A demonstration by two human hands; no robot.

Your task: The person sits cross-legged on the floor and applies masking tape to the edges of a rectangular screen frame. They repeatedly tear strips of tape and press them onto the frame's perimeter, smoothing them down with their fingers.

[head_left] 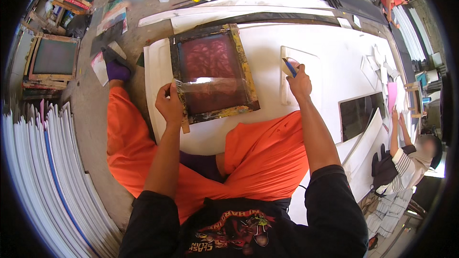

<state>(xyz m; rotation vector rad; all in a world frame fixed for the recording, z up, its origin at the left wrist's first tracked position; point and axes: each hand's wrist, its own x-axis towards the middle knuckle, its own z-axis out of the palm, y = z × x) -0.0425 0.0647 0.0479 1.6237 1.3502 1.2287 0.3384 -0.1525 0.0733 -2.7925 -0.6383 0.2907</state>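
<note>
- The screen frame point(245, 64) is laid flat at the left end of the white panel point(344, 43), close to the panel's far left corner, with its far rail reaching about to the panel's far edge.
- A clear strip point(215, 84) is stretched from side to side over the mesh point(210, 57); the step in hand is judged to be taping across the frame.
- By the left hand point(169, 102), curled at the frame's left rail, the strip's end appears to be pinched between the fingertips.
- In the right hand point(300, 82), closed and raised over the panel to the right of the frame, what looks like a tape roll point(289, 68) with a blue band is gripped.
- For a good result, the strip should be kept taut and square to the side rails, with its end anchored first and the rest smoothed outward, so that wrinkles and trapped air are avoided.
- The mesh should be pressed only lightly, since it could be strained by hard rubbing.
- The mesh is coloured deep red, marked with dark branching lines above the strip and plainer, darker below it.
- The rails are crusted with black and yellow stains; glare is caught along the strip, so its full adhesion cannot be told.
</note>
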